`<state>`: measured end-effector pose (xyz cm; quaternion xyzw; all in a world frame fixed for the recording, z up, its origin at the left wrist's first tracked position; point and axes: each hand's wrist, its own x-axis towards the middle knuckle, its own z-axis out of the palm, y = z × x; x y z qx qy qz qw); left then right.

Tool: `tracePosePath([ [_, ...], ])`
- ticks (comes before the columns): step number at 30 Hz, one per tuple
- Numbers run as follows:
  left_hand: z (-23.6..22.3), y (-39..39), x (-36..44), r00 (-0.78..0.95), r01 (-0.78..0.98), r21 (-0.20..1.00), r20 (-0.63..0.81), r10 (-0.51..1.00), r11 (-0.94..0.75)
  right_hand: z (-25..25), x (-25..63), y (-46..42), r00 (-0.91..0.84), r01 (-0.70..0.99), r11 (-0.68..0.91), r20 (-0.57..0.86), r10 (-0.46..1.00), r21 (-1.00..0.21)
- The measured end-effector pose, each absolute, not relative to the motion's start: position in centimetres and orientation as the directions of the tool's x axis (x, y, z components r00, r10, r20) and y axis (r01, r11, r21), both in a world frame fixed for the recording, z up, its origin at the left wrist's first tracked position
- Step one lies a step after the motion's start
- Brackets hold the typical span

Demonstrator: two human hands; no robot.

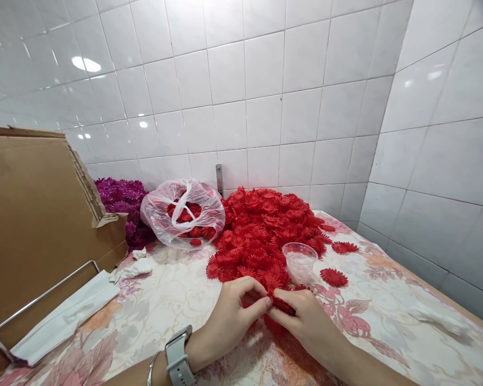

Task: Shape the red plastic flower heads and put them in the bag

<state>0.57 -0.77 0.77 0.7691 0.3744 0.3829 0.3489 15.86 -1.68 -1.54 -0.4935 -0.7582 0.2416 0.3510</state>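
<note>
Red petals [282, 305] lie between left hand [237, 310] and right hand [305, 317], each grip pinched closed on them.

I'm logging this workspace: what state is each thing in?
Cup: upright, lidless
Bag: partly open, red flowers inside
Red flowers: loose, heaped
Purple flowers: heaped
Box: edge torn
Tissue: crumpled
Watch: strapped on
Left hand: pinching red flower
Right hand: pinching same flower

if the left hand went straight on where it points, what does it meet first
Likely the right hand or the red flower it pinches, both just ahead of the left hand; depth there is unclear.
</note>
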Motion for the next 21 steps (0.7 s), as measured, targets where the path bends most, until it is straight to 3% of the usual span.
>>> tracePosePath([
  [5,0.3,-0.1,0.3,0.404,0.206,0.901,0.278,0.871,-0.383,-1.1,15.7,-1.9,-0.309,0.47,0.407,0.286,0.907,-0.783],
  [11,-0.4,0.8,0.4,0.398,-0.024,0.967,0.244,0.884,-0.255,-1.2,15.7,-1.9,-0.248,0.283,0.287,0.219,0.944,-0.915],
  [18,-0.4,0.7,0.6,0.316,-0.077,0.96,0.28,0.907,-0.269,-1.4,15.6,-1.8,-0.131,0.061,0.134,0.125,0.983,-0.989],
  [21,-0.3,1.1,0.2,0.172,0.082,0.923,0.36,0.917,-0.377,-0.9,15.9,-1.4,-0.029,-0.022,0.106,0.107,0.994,-0.994],
])
